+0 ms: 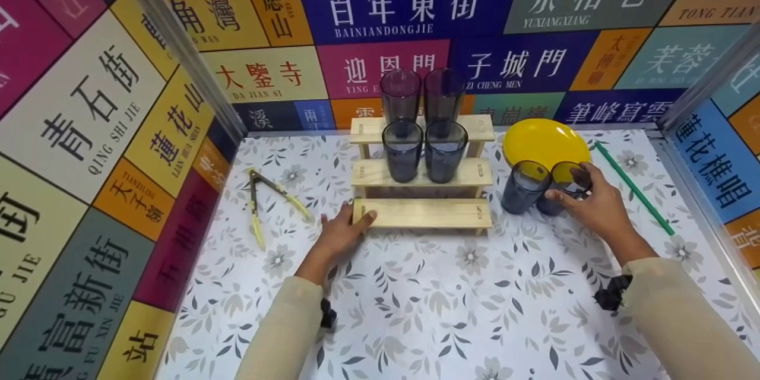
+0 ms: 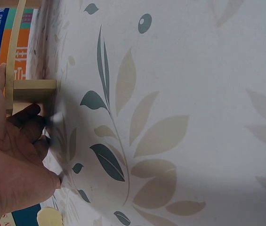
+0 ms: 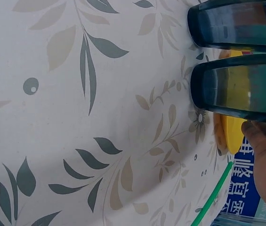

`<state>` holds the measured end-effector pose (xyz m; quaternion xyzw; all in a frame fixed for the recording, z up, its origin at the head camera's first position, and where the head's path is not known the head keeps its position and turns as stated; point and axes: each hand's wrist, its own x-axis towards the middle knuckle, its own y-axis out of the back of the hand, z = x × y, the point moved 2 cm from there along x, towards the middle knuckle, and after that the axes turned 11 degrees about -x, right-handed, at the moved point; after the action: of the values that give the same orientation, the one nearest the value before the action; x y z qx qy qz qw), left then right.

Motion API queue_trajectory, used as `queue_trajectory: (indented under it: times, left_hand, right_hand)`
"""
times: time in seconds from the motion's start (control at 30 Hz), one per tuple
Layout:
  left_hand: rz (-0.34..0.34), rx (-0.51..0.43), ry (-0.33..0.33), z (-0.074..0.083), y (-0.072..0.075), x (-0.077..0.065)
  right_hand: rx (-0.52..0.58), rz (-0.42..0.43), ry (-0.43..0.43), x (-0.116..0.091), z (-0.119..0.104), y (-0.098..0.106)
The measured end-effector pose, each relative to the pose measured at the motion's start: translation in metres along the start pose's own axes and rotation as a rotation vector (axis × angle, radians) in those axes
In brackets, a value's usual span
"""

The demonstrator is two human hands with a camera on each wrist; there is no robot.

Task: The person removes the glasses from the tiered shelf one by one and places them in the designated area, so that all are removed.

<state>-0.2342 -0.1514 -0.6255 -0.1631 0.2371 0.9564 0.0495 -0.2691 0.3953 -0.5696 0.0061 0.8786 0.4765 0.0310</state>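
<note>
A three-step wooden stand (image 1: pixel 424 214) bears two dark glass tumblers on its top step and two on its middle step; the lowest step is bare. My left hand (image 1: pixel 341 231) grips the left end of that lowest step, thumb on top; its fingers (image 2: pixel 31 125) curl beneath in the left wrist view. To the right of the stand, my right hand (image 1: pixel 602 202) pinches an upright tumbler (image 1: pixel 569 176) near its rim. Close against it on the left is another tumbler (image 1: pixel 524 190). Whether the held tumbler touches the table cannot be told.
Behind the two right-hand tumblers lies a yellow plate (image 1: pixel 546 136). A green stick (image 1: pixel 635 190) lies at the far right. Left of the stand is a spread V-shaped black and yellow tool (image 1: pixel 255 202), resembling tongs. Printed panels (image 1: pixel 409 6) wall in the flowered table (image 1: pixel 415 309).
</note>
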Motion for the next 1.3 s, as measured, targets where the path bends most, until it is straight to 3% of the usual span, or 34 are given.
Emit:
queue_trajectory:
  times: [0.23,0.5,0.8,1.3]
  left_hand:
    - [-0.007,-0.008,-0.003,0.0,0.0,0.0]
    - [-0.02,0.033,-0.079,0.001,0.001,0.003]
    - [0.003,0.004,-0.032,0.0,0.002,0.002]
    - [0.004,-0.003,-0.045,0.002,-0.001,0.0]
  right_hand:
    - [-0.029,-0.014,0.0,0.0,-0.007,0.007]
    - [-0.089,0.033,0.032,-0.003,-0.027,0.024]
    - [-0.037,0.099,0.108,0.003,-0.08,0.03]
    - [0.05,0.072,0.354,0.008,-0.165,0.006]
